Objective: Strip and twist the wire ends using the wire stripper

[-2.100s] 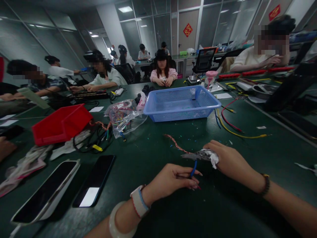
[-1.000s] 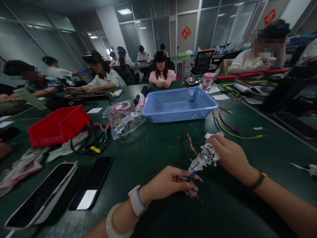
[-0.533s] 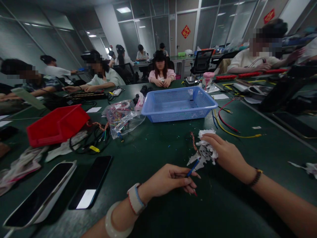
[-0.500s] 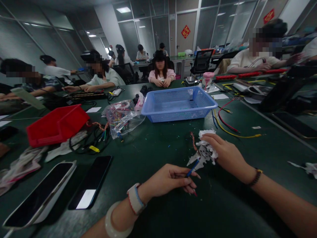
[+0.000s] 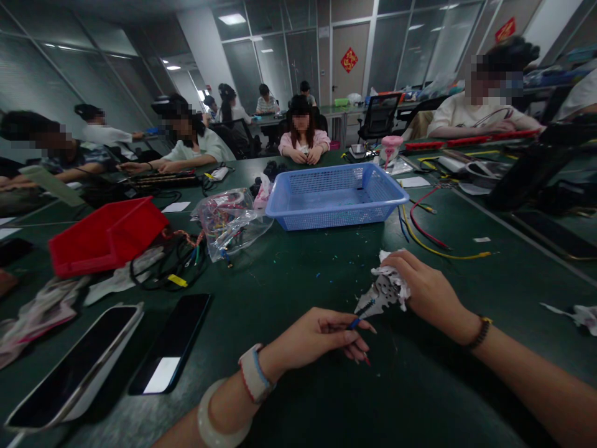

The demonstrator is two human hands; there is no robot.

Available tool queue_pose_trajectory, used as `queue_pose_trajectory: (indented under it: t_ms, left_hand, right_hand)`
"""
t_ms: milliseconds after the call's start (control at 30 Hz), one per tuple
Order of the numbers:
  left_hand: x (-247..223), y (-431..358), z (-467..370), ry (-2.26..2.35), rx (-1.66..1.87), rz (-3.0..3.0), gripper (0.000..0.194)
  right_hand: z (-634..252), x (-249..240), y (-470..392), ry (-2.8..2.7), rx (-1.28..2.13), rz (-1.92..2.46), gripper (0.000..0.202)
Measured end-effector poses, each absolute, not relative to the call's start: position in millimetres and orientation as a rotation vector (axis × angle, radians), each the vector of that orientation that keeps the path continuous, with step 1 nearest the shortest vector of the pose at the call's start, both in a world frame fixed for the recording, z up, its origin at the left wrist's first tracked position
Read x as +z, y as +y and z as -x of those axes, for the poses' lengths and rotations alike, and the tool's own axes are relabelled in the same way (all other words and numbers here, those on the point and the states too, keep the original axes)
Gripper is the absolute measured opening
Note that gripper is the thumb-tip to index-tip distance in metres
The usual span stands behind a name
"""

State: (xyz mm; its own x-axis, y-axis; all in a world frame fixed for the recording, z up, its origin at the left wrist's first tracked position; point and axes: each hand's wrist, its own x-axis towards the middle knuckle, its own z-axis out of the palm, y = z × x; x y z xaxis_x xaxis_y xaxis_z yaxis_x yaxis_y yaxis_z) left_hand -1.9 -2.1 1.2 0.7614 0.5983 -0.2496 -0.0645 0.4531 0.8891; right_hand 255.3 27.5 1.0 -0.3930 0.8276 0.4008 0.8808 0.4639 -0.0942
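broadly, a dark green table (image 5: 280, 280) spreads beneath everything, and a blue mesh basket (image 5: 336, 219) stands on it beyond the hands. well to its left sits a red bin (image 5: 81, 249), with a clear plastic bag of wires (image 5: 228, 218) between them. nearer, a phone in a pale case (image 5: 77, 373) lies beside a dark phone (image 5: 181, 336). the right hand (image 5: 420, 283) is wrapped around the white-covered end of metal pliers (image 5: 380, 295). the left hand (image 5: 321, 333) pinches a blue wire (image 5: 354, 323) between thumb and fingers, at the pliers' tip; whether the jaws bite it, i can't tell.
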Motion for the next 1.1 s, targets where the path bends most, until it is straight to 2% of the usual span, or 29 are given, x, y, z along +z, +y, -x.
queue_pose_trajectory:
  t_ms: [133,433,867,1100]
  left_hand:
    - [0.8,-1.2,2.5,0.6,0.433,-1.063,0.032]
    - [3.5,-1.0,2.5,0.613,0.426,-1.084,0.031]
    - [3.1,-1.8,3.2,0.6,0.408,-1.122,0.033]
    - [3.6,-1.0,3.2,0.627,0.424,-1.066,0.033]
  right_hand:
    - [-255.8,0.1,28.3,-2.351,-0.146,1.421,0.041]
    - [-258.2,-3.2,30.3,-2.381,-0.089,1.372,0.042]
    - [-255.2,2.6,28.8,-2.371,-0.291,1.394,0.014]
    - [-255.2,3.2,27.0,-2.303,-0.323,1.458,0.023]
